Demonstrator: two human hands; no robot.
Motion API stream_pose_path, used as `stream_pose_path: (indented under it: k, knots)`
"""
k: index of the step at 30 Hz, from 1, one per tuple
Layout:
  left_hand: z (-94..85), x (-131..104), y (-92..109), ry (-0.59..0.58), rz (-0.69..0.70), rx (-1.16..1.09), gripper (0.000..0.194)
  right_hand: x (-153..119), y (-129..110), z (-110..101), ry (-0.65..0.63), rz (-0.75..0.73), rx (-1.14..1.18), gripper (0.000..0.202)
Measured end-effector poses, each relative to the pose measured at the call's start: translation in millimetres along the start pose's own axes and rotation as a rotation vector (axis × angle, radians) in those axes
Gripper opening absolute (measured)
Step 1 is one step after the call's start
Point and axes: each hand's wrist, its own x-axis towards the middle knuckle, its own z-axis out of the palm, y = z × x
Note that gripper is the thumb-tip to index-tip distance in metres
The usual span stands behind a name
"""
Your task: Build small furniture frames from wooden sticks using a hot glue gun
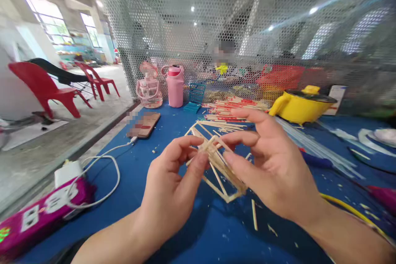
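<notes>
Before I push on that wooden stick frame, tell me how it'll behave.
The wooden stick frame looks light, being mostly open gaps between thin sticks. It's probably fragile, since slender pieces meet at its corners. Its angular shape makes rolling unlikely.

Both hands point(173, 185) point(272, 165) pinch a stick frame point(227, 169), apparently wooden, over the blue table point(222, 235).

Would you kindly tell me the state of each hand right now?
Left hand: closed, holding the stick frame.
Right hand: fingers partly spread, touching the stick frame; whether closed on it cannot be told.
</notes>
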Motion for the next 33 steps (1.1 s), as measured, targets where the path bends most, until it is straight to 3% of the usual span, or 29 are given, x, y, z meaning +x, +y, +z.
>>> stream_pose_path:
  k: [10,17,22,28,31,33]
  knots:
    - [1.4,1.9,1.2,0.023,-0.018,0.023,0.019,2.8,2.6,0.7,0.058,0.040,0.071,0.038]
    - [2.0,3.4,0.5,0.031,-0.021,0.008,0.019,10.6,0.3,1.1,-0.027,0.116,0.275,0.038]
    - [0.8,2.0,-0.6,0.038,-0.029,0.020,0.019,6.9,4.6,-3.1,0.020,0.036,0.080,0.040]
    - [1.6,6.9,2.2,0.103,-0.077,-0.073,0.018,14.5,2.6,-12.3,0.236,-0.159,-0.005,0.024]
    - [2.6,12.6,3.0,0.153,-0.109,-0.162,0.021,19.0,4.0,-23.2,0.296,-0.142,-0.108,0.012]
    - [2.8,15.5,1.9,0.181,-0.138,-0.205,0.024,17.1,9.4,-31.3,0.273,-0.073,-0.199,0.020]
